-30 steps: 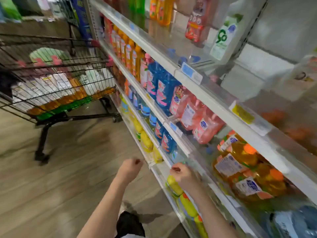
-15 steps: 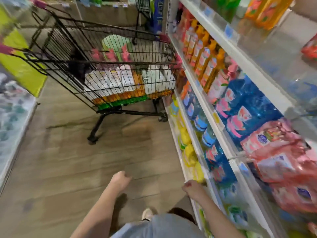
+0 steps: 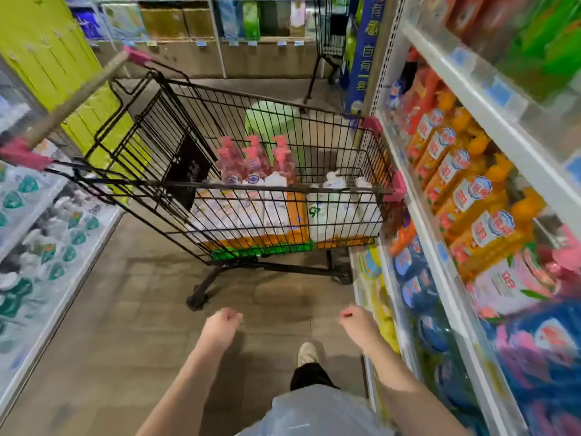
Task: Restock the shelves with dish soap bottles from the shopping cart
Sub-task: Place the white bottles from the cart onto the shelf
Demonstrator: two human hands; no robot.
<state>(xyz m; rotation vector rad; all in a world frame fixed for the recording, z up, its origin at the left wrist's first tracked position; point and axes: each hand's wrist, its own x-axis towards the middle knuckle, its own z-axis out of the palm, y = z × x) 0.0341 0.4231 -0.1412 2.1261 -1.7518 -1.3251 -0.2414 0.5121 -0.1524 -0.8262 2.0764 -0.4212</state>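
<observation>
A black wire shopping cart stands ahead of me in the aisle, close against the right-hand shelves. Pink pump dish soap bottles stand in it beside white bottles, on orange and green packs. My left hand and my right hand hang in front of me, short of the cart, fingers loosely curled and holding nothing. The right-hand shelves carry orange bottles, pink-labelled bottles and blue refill packs.
Another shelf unit with white and green packs lines the left side. A yellow-green panel stands behind the cart's pink-tipped handle. A second cart sits at the aisle's far end. My shoe is on the wood-look floor.
My view has swung left from the lower shelf toward the cart. My right hand has come off the shelf edge, and both hands now hang over the floor, facing the cart.
</observation>
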